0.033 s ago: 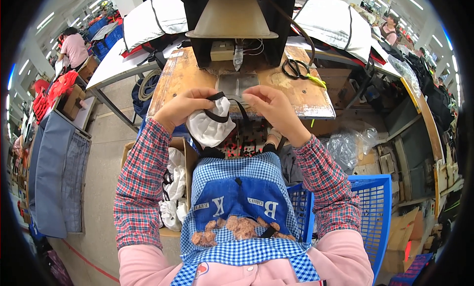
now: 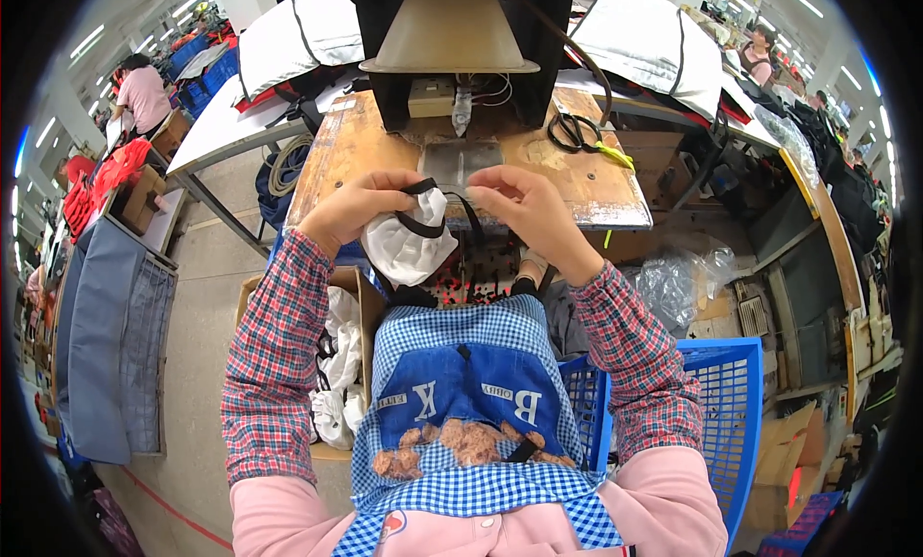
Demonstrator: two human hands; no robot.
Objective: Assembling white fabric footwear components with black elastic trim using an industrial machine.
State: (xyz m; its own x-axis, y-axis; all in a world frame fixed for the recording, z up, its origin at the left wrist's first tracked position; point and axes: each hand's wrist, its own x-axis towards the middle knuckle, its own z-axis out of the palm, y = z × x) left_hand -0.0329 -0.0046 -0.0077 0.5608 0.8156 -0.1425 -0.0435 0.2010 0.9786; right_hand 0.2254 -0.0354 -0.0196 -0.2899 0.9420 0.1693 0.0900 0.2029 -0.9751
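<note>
My left hand (image 2: 370,206) pinches a black strap at the top of a white cloth piece (image 2: 399,254), which hangs below the fingers in front of the bench. A loop of the black strap (image 2: 469,214) curves out from the cloth toward my right hand. With fingertips pressed together, my right hand (image 2: 524,206) is held just right of that loop; whatever is between the fingers is too small to make out. Both hands are over the near edge of a worn wooden bench (image 2: 336,134), below a machine with a cone-shaped cover (image 2: 452,38) and a pointed tip (image 2: 461,120).
Black-handled scissors (image 2: 575,134) lie on the bench's right side. A cardboard box (image 2: 370,317) of white cloth pieces stands by my left side, a blue plastic basket (image 2: 721,403) by my right. White padded pieces (image 2: 644,48) rest on the tables behind. Other people sit far off.
My right hand has shifted slightly left, closer to the strap loop. The left hand and the white cloth piece stay almost where they were.
</note>
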